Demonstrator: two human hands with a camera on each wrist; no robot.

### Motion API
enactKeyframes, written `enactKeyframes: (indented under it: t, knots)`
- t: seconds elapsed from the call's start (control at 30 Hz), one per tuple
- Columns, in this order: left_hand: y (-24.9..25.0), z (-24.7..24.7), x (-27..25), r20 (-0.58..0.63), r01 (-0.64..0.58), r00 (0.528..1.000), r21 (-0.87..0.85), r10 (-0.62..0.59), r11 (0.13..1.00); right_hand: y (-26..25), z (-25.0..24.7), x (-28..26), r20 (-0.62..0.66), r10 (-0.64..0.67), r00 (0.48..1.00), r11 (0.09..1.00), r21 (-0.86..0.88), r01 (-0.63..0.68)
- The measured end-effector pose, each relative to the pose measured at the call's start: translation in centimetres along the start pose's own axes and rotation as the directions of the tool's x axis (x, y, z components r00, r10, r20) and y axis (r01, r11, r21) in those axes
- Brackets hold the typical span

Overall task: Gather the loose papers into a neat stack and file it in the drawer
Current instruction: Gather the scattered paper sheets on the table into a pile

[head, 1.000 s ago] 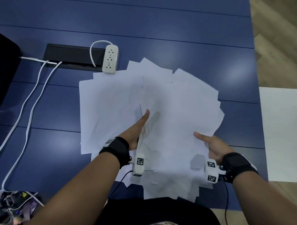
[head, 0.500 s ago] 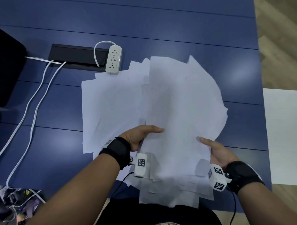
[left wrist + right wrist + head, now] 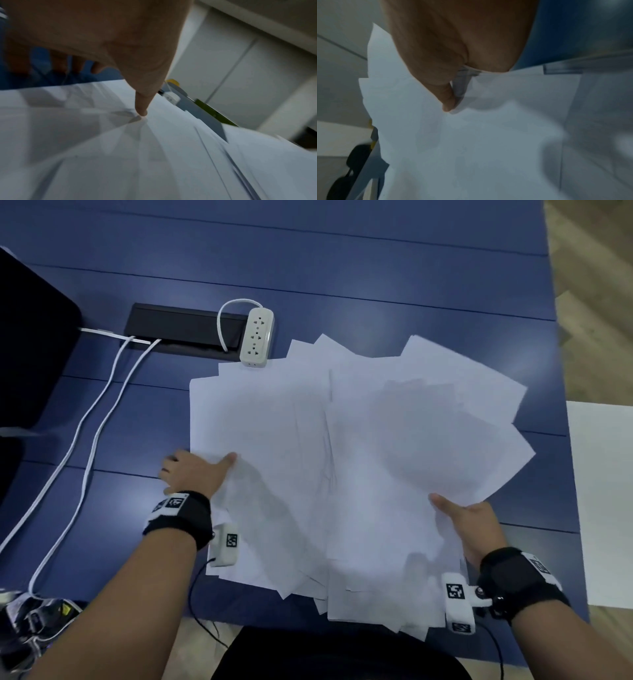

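Many loose white papers lie fanned out on the blue table. My right hand grips the right-hand bunch of sheets at its near right edge, thumb on top and fingers hidden beneath; the right wrist view shows the thumb pressing the papers. My left hand is at the left edge of the spread. Its thumb presses the papers, and its fingers lie on the table beside them. No drawer is in view.
A white power strip touches the far edge of the papers, beside a black cable box. White cables run down the left side past a black object. A white surface stands beyond the table's right edge.
My left hand let go of the lifted bunch and moved left to the edge of the spread. The bunch in my right hand dropped lower and fanned out to the right.
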State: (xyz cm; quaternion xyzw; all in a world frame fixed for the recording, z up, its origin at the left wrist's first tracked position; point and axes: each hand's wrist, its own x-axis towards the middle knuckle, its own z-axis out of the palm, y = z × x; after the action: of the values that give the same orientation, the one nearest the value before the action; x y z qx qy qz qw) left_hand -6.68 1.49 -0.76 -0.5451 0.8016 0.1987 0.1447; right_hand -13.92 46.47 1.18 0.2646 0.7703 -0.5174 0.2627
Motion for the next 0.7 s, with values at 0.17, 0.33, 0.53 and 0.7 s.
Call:
enactKeyframes:
  t: [0.17, 0.33, 0.53, 0.7]
  knots:
    - [-0.1, 0.5, 2.7, 0.162, -0.013, 0.986, -0.168, 0.041, 0.986, 0.9, -1.9, 0.5, 0.017, 0.111, 0.994, 0.99, 0.082, -0.112]
    - [1.7, 1.0, 1.8, 0.259, -0.072, 0.959, -0.171, 0.116, 0.983, 0.5, -3.1, 0.6, -0.014, 0.167, 0.986, 0.969, 0.185, -0.161]
    - [3.0, 2.3, -1.1, 0.357, -0.151, 0.88, -0.416, 0.314, 0.897, 2.1, -3.8, 1.7, 0.101, 0.16, 0.982, 0.953, 0.241, -0.181]
    - [3.5, 3.3, -3.9, 0.387, -0.308, 0.837, -0.253, 0.388, 0.917, 2.5, -4.6, 2.3, 0.118, 0.161, 0.98, 0.95, 0.25, -0.186]
